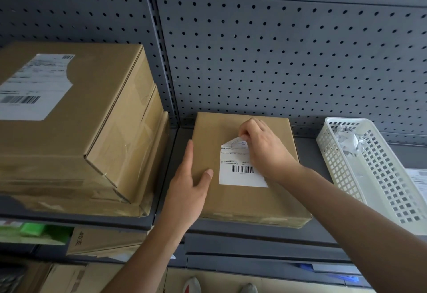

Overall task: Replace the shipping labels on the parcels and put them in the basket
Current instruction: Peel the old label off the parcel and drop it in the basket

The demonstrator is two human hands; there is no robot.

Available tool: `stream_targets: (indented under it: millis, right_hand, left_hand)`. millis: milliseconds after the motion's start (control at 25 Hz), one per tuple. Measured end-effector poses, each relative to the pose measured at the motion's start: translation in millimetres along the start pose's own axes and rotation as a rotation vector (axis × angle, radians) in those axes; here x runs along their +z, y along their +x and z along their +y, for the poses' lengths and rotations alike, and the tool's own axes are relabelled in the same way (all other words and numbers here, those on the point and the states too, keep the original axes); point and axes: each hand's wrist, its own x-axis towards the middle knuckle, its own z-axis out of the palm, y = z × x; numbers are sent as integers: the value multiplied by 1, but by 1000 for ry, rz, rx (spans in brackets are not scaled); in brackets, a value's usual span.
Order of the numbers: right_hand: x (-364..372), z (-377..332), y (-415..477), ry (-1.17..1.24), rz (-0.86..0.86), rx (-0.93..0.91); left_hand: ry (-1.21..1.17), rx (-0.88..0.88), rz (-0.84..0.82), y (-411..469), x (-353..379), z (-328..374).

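Pinching peeled twelve-o'clock corner of white label [240, 172] with right hand [262, 146], pressing flat left hand [187, 188] on nine-o'clock edge of square cardboard parcel [245, 202].

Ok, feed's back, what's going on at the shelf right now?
A person is peeling the shipping label off a cardboard parcel lying on the shelf. The right hand pinches the label's top corner, which is lifted off the box; the lower part is stuck down. The left hand lies flat on the parcel's left edge, steadying it. The white basket at right holds crumpled paper; the parcel is not in it yet.
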Motion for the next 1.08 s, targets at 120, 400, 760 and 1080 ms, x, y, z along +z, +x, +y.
stream_targets:
  millis: [120,400,760,1080]
  right_hand:
    - [1,0,-5,-46,-5,-8]
    - [-10,7,-6,-113,-150,-67]
    - [-10,6,-12,-85,29,-26]
    - [-25,-11,-52,-32,101,-83]
  left_hand:
    - [-2,22,-16,1,0,-3]
    - [-5,28,-9,3,0,-5]
    - [-18,11,-19,4,0,-9]
    - [7,12,-9,2,-1,-4]
